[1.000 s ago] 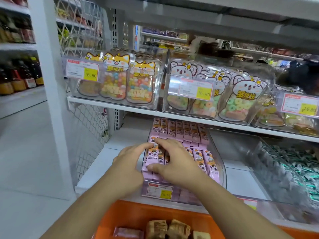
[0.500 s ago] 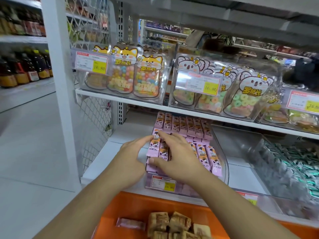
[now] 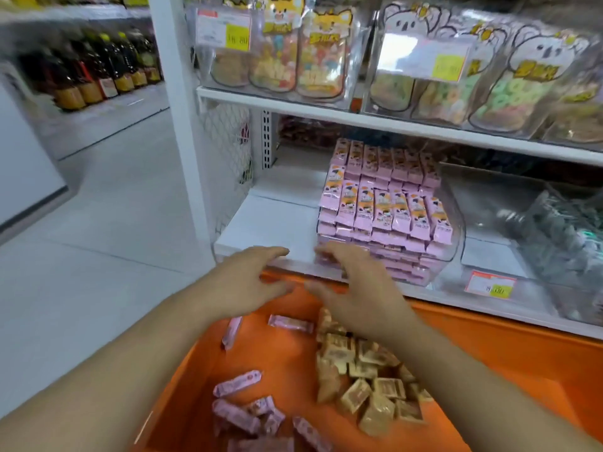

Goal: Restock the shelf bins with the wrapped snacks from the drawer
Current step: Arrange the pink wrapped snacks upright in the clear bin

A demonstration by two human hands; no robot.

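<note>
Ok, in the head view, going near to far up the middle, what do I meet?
Loose pink snack packs in the orange drawer → both hands, left and right, empty → clear bin of stacked pink packs → upper-shelf candy bags.

Both forearms were bare to the frame's edge, with no sleeve showing, and the left hand [image 3: 243,285] and right hand [image 3: 362,295] were ungloved.

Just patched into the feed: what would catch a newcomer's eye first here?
The bright orange drawer fills the bottom, holding loose pink bars at left and tan wrapped snacks at right. Both open hands hover over it. Behind them, a clear bin holds stacked pink packets.
</note>
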